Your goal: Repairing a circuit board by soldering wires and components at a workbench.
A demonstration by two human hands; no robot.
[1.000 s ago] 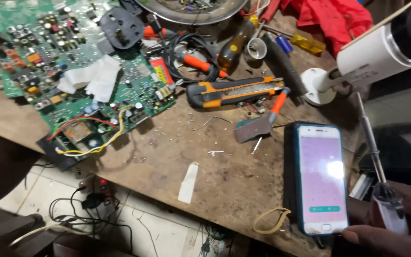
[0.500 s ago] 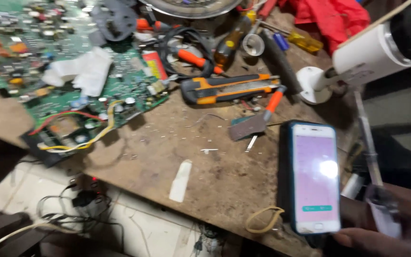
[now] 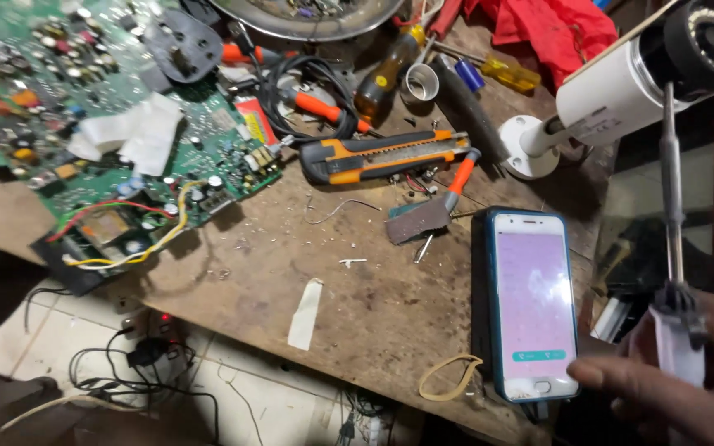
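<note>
My right hand enters at the bottom right, closed on the white handle of a thin screwdriver. Its long metal shaft points up to the front of a white security camera on a round base. One finger of that hand stretches left, close to the lower right corner of a smartphone. The phone lies flat on the wooden bench with its pink screen lit. My left hand is out of sight.
A green circuit board with loose wires covers the bench's left side. An orange-black utility knife, screwdrivers, a metal bowl and red cloth lie behind. A paper strip and rubber band lie near the front edge; cables run across the floor.
My right hand has come further into view and a finger now reaches toward the phone's lower edge. The view has shifted slightly; the things on the bench have not moved.
</note>
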